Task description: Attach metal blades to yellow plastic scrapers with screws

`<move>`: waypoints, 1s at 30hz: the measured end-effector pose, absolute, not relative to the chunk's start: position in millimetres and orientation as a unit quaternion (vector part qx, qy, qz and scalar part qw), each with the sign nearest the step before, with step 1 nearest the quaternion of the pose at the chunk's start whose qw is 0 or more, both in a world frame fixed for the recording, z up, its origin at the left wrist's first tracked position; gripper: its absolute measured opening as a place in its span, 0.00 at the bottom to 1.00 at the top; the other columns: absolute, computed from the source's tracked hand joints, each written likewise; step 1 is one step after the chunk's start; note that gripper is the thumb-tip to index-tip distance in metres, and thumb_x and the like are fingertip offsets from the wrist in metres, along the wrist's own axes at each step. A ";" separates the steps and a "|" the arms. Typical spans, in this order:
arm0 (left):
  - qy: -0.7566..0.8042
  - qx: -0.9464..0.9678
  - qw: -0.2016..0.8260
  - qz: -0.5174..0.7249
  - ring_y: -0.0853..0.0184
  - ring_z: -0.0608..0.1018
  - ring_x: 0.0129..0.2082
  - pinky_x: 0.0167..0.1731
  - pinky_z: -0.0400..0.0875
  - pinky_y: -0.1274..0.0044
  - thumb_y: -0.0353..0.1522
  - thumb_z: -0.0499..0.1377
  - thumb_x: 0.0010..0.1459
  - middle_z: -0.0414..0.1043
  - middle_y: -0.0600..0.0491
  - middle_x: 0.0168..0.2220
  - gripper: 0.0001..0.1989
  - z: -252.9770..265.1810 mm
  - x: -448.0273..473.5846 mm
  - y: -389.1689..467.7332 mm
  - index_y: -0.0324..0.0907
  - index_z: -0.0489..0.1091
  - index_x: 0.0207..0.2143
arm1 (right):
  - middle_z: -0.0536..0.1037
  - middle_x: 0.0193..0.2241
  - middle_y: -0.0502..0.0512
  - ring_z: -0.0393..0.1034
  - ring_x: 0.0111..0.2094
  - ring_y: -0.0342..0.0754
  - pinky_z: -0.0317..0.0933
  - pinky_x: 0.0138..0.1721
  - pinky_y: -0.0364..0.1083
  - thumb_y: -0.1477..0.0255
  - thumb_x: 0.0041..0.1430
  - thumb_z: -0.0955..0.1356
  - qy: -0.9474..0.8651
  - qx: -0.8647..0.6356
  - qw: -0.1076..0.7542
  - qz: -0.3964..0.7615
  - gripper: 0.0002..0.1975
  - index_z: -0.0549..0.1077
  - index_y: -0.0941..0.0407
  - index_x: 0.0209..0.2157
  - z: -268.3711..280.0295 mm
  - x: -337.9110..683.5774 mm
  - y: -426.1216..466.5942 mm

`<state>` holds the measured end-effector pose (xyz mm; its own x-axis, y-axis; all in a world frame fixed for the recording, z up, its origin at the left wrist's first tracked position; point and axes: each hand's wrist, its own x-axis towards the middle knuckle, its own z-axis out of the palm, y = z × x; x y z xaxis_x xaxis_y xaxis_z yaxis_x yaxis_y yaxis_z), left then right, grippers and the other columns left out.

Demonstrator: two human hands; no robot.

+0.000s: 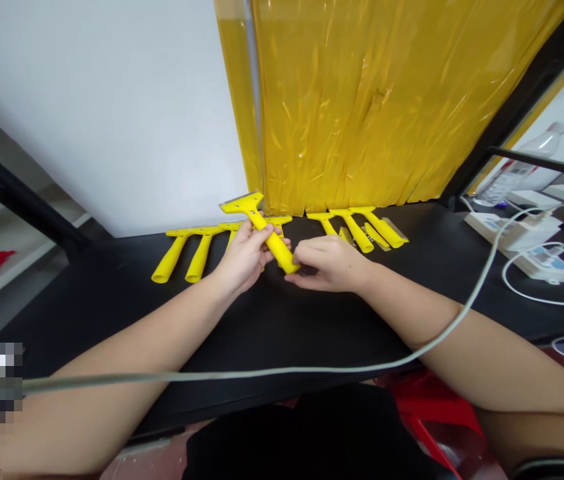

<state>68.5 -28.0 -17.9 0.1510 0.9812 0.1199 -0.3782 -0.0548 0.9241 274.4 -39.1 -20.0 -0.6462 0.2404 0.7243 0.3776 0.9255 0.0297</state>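
A yellow scraper (273, 241) is held tilted above the black table, its wide blade head up and to the left. My left hand (248, 259) is closed round the middle of its handle, thumb on top. At the handle's lower end, my right hand (329, 263) is closed, thumb and fingers pinching the end; its palm side is partly hidden. Behind my hands lie more yellow scrapers, some at the left (202, 257) and others at the right (359, 231). Small yellow packets with clear edges (376, 237) lie among the right ones.
A white cable (282, 370) crosses in front of my forearms. White power strips (527, 247) and a clear plastic bottle (522, 167) are at the right. A white panel (127, 113) and yellow film-covered panel (377, 100) stand behind the black table (272, 333).
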 end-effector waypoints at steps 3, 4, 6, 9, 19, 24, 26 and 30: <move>0.333 0.463 0.632 0.525 0.70 0.79 0.28 0.32 0.78 0.75 0.28 0.63 0.57 0.72 0.58 0.34 0.17 -6.3 65.1 -32.0 0.44 0.63 0.46 | 0.75 0.29 0.49 0.69 0.28 0.45 0.61 0.31 0.45 0.67 0.67 0.72 -0.919 -0.135 0.371 -0.022 0.07 0.71 0.53 0.39 -18.1 276.3 -40.9; 0.342 0.480 0.633 0.501 0.71 0.76 0.24 0.27 0.75 0.77 0.28 0.62 0.56 0.71 0.58 0.33 0.17 -3.0 62.3 -32.0 0.44 0.63 0.47 | 0.75 0.31 0.50 0.69 0.29 0.46 0.62 0.32 0.46 0.68 0.66 0.72 -0.912 -0.137 0.387 0.001 0.07 0.71 0.53 0.42 -17.3 279.0 -40.8; 0.387 0.542 0.608 0.432 0.72 0.72 0.19 0.19 0.69 0.78 0.29 0.60 0.57 0.70 0.59 0.32 0.21 2.8 54.7 -30.7 0.45 0.62 0.53 | 0.75 0.34 0.52 0.68 0.30 0.46 0.63 0.33 0.47 0.71 0.64 0.72 -0.877 -0.165 0.448 0.043 0.09 0.70 0.52 0.44 -16.3 287.3 -38.1; 0.458 0.671 0.499 0.302 0.70 0.73 0.19 0.16 0.68 0.78 0.36 0.62 0.64 0.70 0.58 0.31 0.27 9.9 40.9 -29.4 0.46 0.57 0.61 | 0.73 0.35 0.52 0.66 0.31 0.47 0.63 0.34 0.48 0.71 0.64 0.71 -0.783 -0.227 0.567 0.115 0.08 0.68 0.50 0.43 -16.3 302.4 -27.3; 0.322 0.889 0.325 0.020 0.60 0.79 0.43 0.43 0.76 0.69 0.38 0.62 0.66 0.76 0.49 0.47 0.14 14.0 33.6 -39.5 0.44 0.70 0.51 | 0.70 0.31 0.46 0.59 0.25 0.42 0.51 0.25 0.42 0.55 0.60 0.75 -0.512 -0.233 0.637 0.526 0.23 0.58 0.50 0.35 -6.4 298.1 -15.1; 0.300 0.917 0.263 -0.021 0.58 0.77 0.53 0.55 0.71 0.68 0.36 0.59 0.69 0.74 0.47 0.55 0.16 2.3 41.9 -43.0 0.43 0.73 0.57 | 0.71 0.30 0.45 0.59 0.24 0.41 0.52 0.27 0.43 0.56 0.63 0.75 -0.504 -0.212 0.576 0.607 0.23 0.59 0.51 0.34 -13.1 283.8 -28.2; 0.293 0.919 0.261 -0.027 0.57 0.78 0.54 0.56 0.71 0.68 0.36 0.59 0.69 0.73 0.46 0.55 0.18 -1.9 42.5 -42.7 0.43 0.73 0.59 | 0.71 0.29 0.45 0.59 0.24 0.41 0.52 0.27 0.43 0.56 0.63 0.75 -0.520 -0.214 0.552 0.616 0.22 0.61 0.51 0.35 -17.8 280.5 -29.7; 0.294 0.918 0.266 -0.009 0.58 0.78 0.53 0.56 0.71 0.69 0.36 0.60 0.69 0.74 0.46 0.55 0.19 -8.4 41.4 -39.9 0.43 0.74 0.59 | 0.71 0.26 0.45 0.58 0.24 0.41 0.50 0.27 0.42 0.55 0.64 0.75 -0.540 -0.225 0.514 0.628 0.21 0.63 0.52 0.35 -25.1 277.5 -28.7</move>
